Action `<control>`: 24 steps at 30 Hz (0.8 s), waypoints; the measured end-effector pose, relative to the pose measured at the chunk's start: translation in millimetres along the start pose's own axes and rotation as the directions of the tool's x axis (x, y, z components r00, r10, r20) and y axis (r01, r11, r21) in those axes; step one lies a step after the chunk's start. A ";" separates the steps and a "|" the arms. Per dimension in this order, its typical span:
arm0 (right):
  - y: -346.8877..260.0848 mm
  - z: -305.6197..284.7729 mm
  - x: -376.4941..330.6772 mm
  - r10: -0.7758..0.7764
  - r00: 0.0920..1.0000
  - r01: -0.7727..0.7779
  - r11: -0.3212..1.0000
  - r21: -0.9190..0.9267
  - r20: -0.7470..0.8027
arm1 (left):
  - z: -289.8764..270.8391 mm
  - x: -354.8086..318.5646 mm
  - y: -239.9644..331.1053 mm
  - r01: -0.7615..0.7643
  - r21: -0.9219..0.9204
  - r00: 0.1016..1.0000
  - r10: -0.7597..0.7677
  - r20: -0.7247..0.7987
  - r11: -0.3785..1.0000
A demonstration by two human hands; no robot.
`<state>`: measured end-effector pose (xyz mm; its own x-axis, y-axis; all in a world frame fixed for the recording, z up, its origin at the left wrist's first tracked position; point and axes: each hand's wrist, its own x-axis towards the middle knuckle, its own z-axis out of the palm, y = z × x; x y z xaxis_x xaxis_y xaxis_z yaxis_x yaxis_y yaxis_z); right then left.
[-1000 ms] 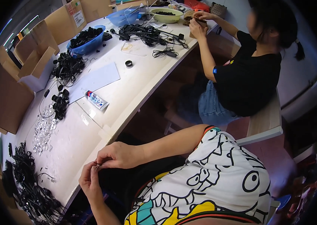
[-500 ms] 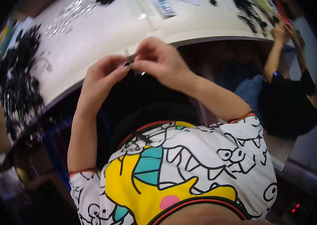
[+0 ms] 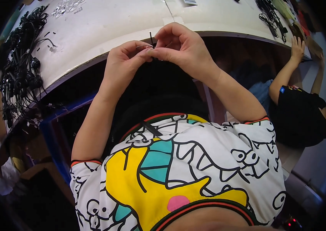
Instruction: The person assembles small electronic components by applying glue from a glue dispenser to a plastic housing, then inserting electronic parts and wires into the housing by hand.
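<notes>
At the near edge of the table, my left hand (image 3: 122, 63) and my right hand (image 3: 186, 48) meet with their fingertips pinched together. Between them is a thin black cable (image 3: 151, 37), whose short end sticks up above the fingers. A thin pale strand (image 3: 143, 46) runs along my left fingertips. Thumb and fingers of both hands are closed around this spot, and the part inside the pinch is hidden.
A heap of black cables (image 3: 24, 65) hangs over the table's left edge. Clear small pieces (image 3: 66, 7) lie at the far left of the white table (image 3: 105, 25). More black cables (image 3: 272, 21) lie at the right, where a person in black (image 3: 297, 111) reaches toward a cardboard box (image 3: 314, 49).
My joined hands appear farther right and slightly higher as the view shifts. The black cable end now stands up between them. The co-worker's hands have moved apart, one now open by the box.
</notes>
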<state>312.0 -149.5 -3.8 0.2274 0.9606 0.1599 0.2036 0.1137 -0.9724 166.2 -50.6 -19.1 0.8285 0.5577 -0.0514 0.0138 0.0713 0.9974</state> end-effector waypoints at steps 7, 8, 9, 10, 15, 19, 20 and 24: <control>0.3 -4.6 7.4 -0.271 0.963 0.255 0.911 -0.325 -0.002 | 7.5 8.6 -2.7 -0.075 0.090 0.996 0.071 0.044 0.993; 0.3 -4.7 5.5 -0.277 0.961 0.260 0.908 -0.328 -0.004 | 9.4 8.9 -2.0 -0.110 0.091 0.994 0.107 0.038 0.990; -5.0 -3.9 2.5 -0.196 0.980 0.183 0.949 -0.256 -0.028 | 12.1 6.1 0.6 -0.127 0.034 0.990 0.125 0.060 0.991; -10.2 -4.0 7.5 -0.133 0.990 0.123 0.975 -0.183 -0.042 | 10.9 8.9 1.9 -0.160 -0.013 0.984 0.160 0.080 0.987; -18.7 -3.8 4.1 0.101 0.991 -0.088 0.986 0.144 -0.083 | 10.5 13.6 -13.0 -0.129 -0.156 0.978 0.151 0.142 0.979; -29.9 -20.6 -2.2 0.050 0.999 -0.048 0.996 0.069 -0.019 | 16.4 16.4 -2.1 -0.199 -0.053 0.940 0.206 0.270 0.978; -32.1 -15.8 -1.2 0.070 0.997 -0.072 0.995 0.074 0.026 | 12.8 8.7 2.3 -0.215 0.014 0.952 0.206 0.225 0.977; -30.2 -20.0 1.3 0.104 0.993 -0.111 0.987 0.113 0.059 | 23.3 10.9 -6.0 -0.199 -0.079 0.953 0.212 0.215 0.977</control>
<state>325.1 -156.8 29.2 0.1909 0.9805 0.0473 0.0687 0.0347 -0.9970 188.1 -64.3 -24.4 0.9132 0.3688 0.1733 -0.1956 0.0236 0.9804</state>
